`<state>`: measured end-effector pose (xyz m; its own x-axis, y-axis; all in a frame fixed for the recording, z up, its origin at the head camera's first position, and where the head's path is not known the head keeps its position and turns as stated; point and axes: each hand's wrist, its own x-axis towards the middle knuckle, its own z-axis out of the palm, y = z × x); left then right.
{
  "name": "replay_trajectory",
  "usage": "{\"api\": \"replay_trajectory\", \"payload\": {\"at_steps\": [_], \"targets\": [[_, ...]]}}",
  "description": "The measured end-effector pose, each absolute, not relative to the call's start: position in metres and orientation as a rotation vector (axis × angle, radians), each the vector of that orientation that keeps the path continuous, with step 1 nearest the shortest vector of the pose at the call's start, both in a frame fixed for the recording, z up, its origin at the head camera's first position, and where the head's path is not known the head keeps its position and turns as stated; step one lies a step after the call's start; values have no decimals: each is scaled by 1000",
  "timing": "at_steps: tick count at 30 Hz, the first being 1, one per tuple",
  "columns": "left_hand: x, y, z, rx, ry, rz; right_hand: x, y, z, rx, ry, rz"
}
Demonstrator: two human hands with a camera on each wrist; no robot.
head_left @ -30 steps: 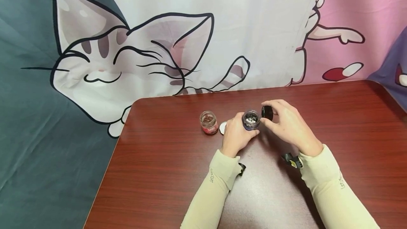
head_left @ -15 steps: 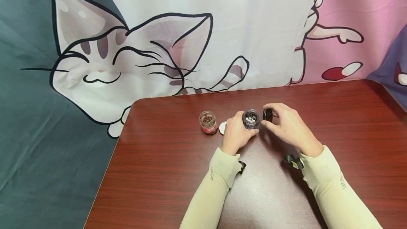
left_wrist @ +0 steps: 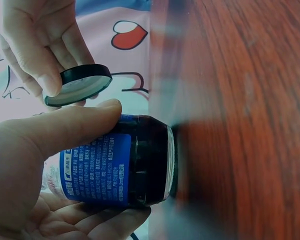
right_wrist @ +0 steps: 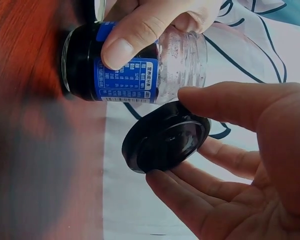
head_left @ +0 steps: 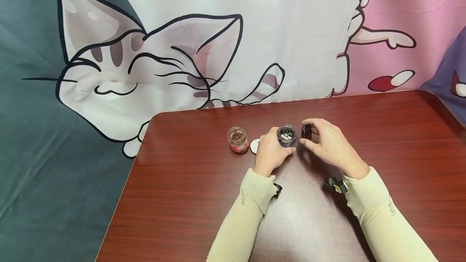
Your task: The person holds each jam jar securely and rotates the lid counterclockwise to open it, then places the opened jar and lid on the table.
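Note:
An uncapped glass jar [head_left: 287, 136] with a blue label [left_wrist: 97, 172] and dark contents stands upright on the table. My left hand [head_left: 270, 155] grips its side, the thumb [right_wrist: 118, 52] lying across the label in the right wrist view. My right hand [head_left: 330, 144] pinches a black screw lid [right_wrist: 165, 137] by its rim. This lid is tipped on edge just right of the jar's mouth, its pale inner side [left_wrist: 80, 90] facing the left wrist camera. Most of the left fingers are hidden behind the jar in the head view.
Left of my left hand stands a second uncapped glass jar [head_left: 238, 140] with a red label and brown contents. A white round lid [head_left: 254, 146] lies between it and that hand, partly covered. The reddish-brown table [head_left: 174, 197] ends at a cartoon-printed curtain [head_left: 309, 31].
My right hand has drawn the black lid slightly away from the jar's mouth and a little toward me. The left hand keeps its grip on the jar.

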<state>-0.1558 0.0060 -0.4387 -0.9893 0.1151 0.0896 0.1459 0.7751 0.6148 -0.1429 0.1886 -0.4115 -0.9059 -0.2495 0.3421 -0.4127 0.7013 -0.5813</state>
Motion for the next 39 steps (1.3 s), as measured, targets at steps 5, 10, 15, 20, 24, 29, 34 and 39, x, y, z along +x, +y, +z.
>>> {"api": "replay_trajectory", "payload": {"at_steps": [5,10,15,20,24,29,34,39], "targets": [[-157,6,-440,-217,-2912,-1035,-144,189,-413,516,-2678,1022],[-157,6,-440,-206,-2919,-1035,-144,189,-416,538,-2664,1030],[-156,5,-440,-197,-2924,-1048,-145,189,-418,548,-2656,1006],[-156,5,-440,-196,-2925,-1049,-145,189,-419,547,-2661,999],[-156,5,-440,-196,-2924,-1056,-146,189,-420,553,-2667,987],[-155,5,-438,-188,-2933,-1066,-147,189,-420,545,-2699,946],[-155,5,-438,-182,-2945,-1061,-147,189,-420,517,-2760,932],[-156,5,-438,-186,-2948,-1048,-147,188,-421,516,-2777,947]]}}
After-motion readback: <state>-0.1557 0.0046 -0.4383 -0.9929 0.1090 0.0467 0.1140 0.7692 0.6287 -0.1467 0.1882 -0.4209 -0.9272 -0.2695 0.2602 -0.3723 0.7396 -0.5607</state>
